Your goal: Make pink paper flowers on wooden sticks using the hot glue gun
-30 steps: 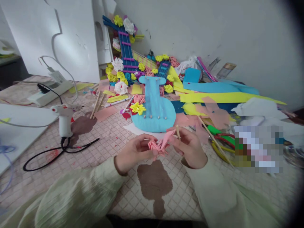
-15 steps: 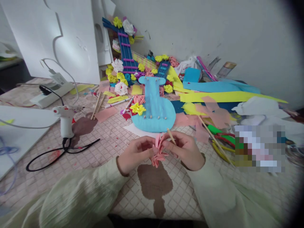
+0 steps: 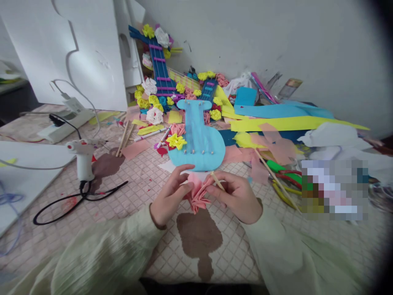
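Both of my hands meet over the table's middle around a folded pink paper flower (image 3: 198, 196). My left hand (image 3: 170, 196) curls its fingers on the flower's left side, the forefinger arched over the top. My right hand (image 3: 235, 196) pinches the flower's right side and also grips a thin wooden stick (image 3: 216, 180) that points up and left. Just beyond the hands lies a light blue foam guitar shape (image 3: 199, 141) with a yellow paper flower (image 3: 176, 141) on its left edge.
A white glue gun (image 3: 82, 157) stands at the left with a black cord (image 3: 73, 196) looping toward me. A power strip (image 3: 61, 125) lies behind it. Coloured foam sheets (image 3: 285, 123), paper flowers, sticks and scissors (image 3: 285, 180) crowd the back and right. White boards lean on the wall.
The pink flower has been turned and pulled closer between the hands. The stick has tilted lower and leftward. My left forefinger now arches over the flower's top.
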Tool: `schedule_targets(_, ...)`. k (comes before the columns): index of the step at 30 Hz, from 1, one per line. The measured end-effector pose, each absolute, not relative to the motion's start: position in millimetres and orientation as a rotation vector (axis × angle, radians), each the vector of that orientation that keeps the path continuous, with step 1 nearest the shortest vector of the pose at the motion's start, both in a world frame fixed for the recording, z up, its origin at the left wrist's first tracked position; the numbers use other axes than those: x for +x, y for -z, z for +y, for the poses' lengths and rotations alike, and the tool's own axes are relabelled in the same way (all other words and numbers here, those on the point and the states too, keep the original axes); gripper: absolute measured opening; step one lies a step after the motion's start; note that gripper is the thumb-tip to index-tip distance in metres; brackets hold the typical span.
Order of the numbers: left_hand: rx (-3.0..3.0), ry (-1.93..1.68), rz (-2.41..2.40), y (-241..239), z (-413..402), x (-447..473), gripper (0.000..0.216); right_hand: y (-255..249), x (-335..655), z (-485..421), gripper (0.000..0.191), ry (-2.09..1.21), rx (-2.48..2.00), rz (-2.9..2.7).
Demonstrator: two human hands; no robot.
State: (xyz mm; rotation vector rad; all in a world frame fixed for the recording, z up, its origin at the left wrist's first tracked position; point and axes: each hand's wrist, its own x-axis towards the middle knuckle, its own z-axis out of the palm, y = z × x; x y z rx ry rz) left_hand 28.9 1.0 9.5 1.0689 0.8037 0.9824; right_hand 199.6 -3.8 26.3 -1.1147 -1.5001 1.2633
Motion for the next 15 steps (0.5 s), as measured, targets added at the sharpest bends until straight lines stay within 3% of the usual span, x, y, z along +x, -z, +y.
schedule_targets(5, 1.300, -0.970, 0.767, -15.9, -0.9, 25.6, 0.017, -26.2, 199.6, -2.9, 0.004, -1.041, -0.961, -1.645)
schedule_targets(15, 1.456, -0.903, 0.723, -19.2, -4.4, 23.1, 0.013, -28.9, 202.2, -5.1, 0.008, -0.806, -0.808, -1.813)
